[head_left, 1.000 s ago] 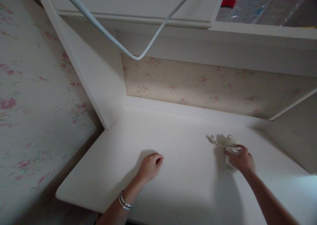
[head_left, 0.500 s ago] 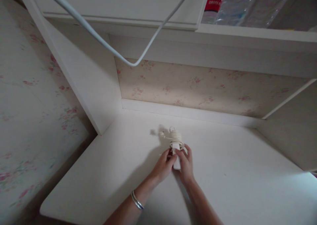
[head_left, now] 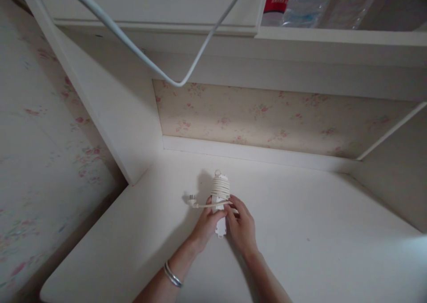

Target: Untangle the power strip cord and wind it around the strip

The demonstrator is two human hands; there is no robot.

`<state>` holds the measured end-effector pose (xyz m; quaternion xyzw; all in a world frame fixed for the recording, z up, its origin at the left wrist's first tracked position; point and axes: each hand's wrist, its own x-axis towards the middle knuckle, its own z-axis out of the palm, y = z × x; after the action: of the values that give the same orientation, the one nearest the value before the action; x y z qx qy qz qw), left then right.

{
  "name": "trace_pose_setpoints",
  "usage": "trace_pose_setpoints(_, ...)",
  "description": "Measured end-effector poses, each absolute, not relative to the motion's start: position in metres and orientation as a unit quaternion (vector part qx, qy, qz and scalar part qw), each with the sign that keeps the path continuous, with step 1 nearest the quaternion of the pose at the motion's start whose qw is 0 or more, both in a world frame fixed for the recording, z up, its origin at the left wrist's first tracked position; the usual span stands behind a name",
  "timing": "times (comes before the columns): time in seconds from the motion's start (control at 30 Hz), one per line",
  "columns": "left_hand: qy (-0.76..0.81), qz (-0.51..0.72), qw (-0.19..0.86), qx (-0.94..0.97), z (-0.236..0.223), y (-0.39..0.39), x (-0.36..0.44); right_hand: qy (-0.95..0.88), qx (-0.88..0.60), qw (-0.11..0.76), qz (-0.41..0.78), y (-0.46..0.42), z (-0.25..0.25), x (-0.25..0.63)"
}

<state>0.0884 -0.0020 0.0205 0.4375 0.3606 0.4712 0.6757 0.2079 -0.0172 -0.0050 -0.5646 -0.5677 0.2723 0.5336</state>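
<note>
A white power strip point(head_left: 220, 227) is held above the white desk, with its cord point(head_left: 220, 188) wound in tight coils around the far half. My left hand point(head_left: 207, 222) grips the strip from the left, its thumb across the face. On the right side, my right hand point(head_left: 240, 225) has its fingers pinched at the cord where it crosses the strip. The cord's loose end runs left across the strip to a plug point(head_left: 191, 201) with metal prongs. A small loop stands at the strip's far end. Some fingertips are hidden behind the strip.
Under the hands lies the white desk top point(head_left: 293, 205), with a white side panel point(head_left: 110, 85) at left. A pale cable point(head_left: 178, 84) hangs in front of the upper cabinet. Plastic-wrapped bottles point(head_left: 307, 5) stand on the shelf at upper right. Floral wallpaper point(head_left: 260, 116) covers the back wall.
Both hands and the power strip have shifted left in view. The strip's face shows more fully, and the plug end now extends farther left. My right hand has moved from the strip to the cord.
</note>
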Motion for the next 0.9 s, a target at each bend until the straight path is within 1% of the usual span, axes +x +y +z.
trace_pose_setpoints(0.07,0.346,0.477,0.672,0.449,0.024,-0.003,0.088,-0.623,-0.555,0.522,0.177,-0.019,-0.009,0.213)
trace_pose_setpoints(0.13,0.333,0.476,0.676,0.455,0.027,-0.004,0.086,-0.673,-0.533,0.502,0.111,-0.021,-0.011,0.217)
trace_pose_setpoints(0.2,0.323,0.473,0.677,0.463,0.028,-0.005,0.084,-0.696,-0.522,0.487,0.079,-0.021,-0.011,0.218)
trace_pose_setpoints(0.27,0.319,0.467,0.679,0.467,0.027,-0.007,0.083,-0.688,-0.531,0.487,0.084,-0.022,-0.009,0.219)
trace_pose_setpoints(0.4,0.333,0.439,0.720,0.422,0.021,-0.009,0.084,-0.605,-0.578,0.530,0.142,-0.020,-0.003,0.221)
trace_pose_setpoints(0.5,0.329,0.428,0.759,0.365,0.018,-0.007,0.084,-0.493,-0.601,0.584,0.234,-0.016,-0.001,0.223)
trace_pose_setpoints(0.63,0.313,0.427,0.787,0.317,0.021,-0.004,0.078,-0.319,-0.514,0.686,0.404,-0.007,0.000,0.228)
trace_pose_setpoints(0.7,0.281,0.419,0.805,0.312,0.025,-0.005,0.074,-0.247,-0.458,0.717,0.464,-0.002,0.001,0.233)
trace_pose_setpoints(0.8,0.229,0.390,0.832,0.320,0.029,-0.007,0.070,-0.169,-0.386,0.747,0.513,0.003,0.003,0.240)
trace_pose_setpoints(0.9,0.193,0.347,0.849,0.348,0.029,-0.010,0.068,-0.142,-0.337,0.761,0.536,0.004,0.007,0.244)
